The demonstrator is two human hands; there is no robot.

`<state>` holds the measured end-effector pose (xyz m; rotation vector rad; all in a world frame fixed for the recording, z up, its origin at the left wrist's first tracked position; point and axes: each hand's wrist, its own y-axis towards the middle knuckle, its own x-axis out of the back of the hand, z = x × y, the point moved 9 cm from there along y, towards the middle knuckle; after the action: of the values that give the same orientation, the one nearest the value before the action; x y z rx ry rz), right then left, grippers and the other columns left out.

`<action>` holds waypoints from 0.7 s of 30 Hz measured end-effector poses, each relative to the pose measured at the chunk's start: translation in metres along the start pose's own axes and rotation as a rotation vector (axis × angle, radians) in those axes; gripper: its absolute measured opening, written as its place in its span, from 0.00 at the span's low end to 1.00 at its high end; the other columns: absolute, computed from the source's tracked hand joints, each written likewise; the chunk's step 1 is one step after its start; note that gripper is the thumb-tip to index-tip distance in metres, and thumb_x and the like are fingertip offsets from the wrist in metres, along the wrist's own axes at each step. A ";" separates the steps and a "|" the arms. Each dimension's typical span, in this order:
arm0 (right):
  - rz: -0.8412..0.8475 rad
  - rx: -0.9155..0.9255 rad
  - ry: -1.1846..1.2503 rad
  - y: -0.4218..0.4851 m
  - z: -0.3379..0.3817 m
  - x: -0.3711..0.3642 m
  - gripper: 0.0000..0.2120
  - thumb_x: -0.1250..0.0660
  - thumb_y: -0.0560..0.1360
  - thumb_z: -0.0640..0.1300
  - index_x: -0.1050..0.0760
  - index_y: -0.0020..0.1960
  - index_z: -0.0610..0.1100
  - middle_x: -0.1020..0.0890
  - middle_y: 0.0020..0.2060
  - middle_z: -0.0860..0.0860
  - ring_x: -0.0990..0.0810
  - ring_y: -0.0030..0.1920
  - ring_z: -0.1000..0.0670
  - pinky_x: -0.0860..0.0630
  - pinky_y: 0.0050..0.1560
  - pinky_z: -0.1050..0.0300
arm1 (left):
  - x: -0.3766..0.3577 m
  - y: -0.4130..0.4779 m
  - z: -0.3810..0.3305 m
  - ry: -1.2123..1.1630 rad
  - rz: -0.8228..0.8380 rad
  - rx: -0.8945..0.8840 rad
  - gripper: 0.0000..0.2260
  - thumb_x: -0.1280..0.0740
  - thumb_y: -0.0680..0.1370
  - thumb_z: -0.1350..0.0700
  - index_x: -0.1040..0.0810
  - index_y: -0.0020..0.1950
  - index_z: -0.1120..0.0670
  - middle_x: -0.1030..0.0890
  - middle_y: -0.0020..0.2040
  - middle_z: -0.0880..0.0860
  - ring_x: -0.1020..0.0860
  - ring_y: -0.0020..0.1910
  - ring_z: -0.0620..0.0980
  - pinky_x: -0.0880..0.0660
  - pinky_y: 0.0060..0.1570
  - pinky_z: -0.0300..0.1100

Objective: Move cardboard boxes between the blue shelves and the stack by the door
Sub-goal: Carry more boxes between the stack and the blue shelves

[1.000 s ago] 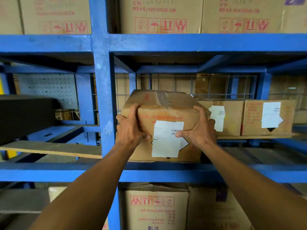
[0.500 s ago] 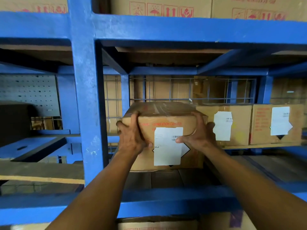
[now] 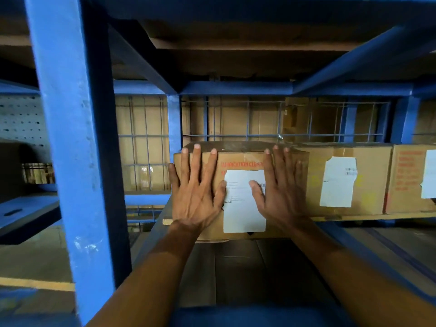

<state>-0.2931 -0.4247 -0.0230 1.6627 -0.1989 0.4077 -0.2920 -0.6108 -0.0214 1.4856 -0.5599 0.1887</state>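
Single head view, facing forward, close into blue shelves (image 3: 70, 138)

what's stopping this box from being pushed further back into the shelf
Nothing visible on the left. Both hands, left and right, press flat on the box; behind it runs the wire mesh, and a neighbouring box sits on its right.

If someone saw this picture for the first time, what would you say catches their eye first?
Two bare hands, the left hand and the right hand, pressed flat against a cardboard box at centre. Next, the thick blue post at left, then the white label between the hands.
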 end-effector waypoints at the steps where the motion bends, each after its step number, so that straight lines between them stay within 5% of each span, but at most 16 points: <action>1: -0.003 0.004 0.005 0.000 -0.003 -0.008 0.36 0.49 0.79 0.61 0.49 0.79 0.42 0.43 0.78 0.41 0.46 0.78 0.39 0.47 0.75 0.37 | -0.009 0.001 -0.001 0.010 -0.003 0.000 0.32 0.48 0.79 0.39 0.54 0.80 0.48 0.54 0.80 0.56 0.59 0.78 0.58 0.61 0.73 0.61; 14: -0.087 0.010 -0.040 0.039 -0.024 -0.086 0.35 0.42 0.77 0.56 0.42 0.77 0.38 0.38 0.76 0.39 0.44 0.77 0.37 0.46 0.75 0.37 | -0.083 0.045 0.008 0.091 -0.117 0.004 0.31 0.49 0.78 0.40 0.44 0.79 0.52 0.46 0.79 0.60 0.54 0.78 0.59 0.54 0.73 0.61; 21: -0.135 0.012 -0.036 0.046 -0.024 -0.110 0.35 0.41 0.77 0.56 0.40 0.77 0.37 0.39 0.76 0.39 0.44 0.77 0.38 0.46 0.75 0.37 | -0.110 0.053 0.014 0.143 -0.159 -0.018 0.32 0.47 0.79 0.42 0.47 0.79 0.55 0.49 0.78 0.62 0.54 0.77 0.62 0.53 0.73 0.61</action>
<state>-0.4149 -0.4191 -0.0202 1.6849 -0.1102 0.2776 -0.4137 -0.5954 -0.0253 1.4790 -0.3260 0.1640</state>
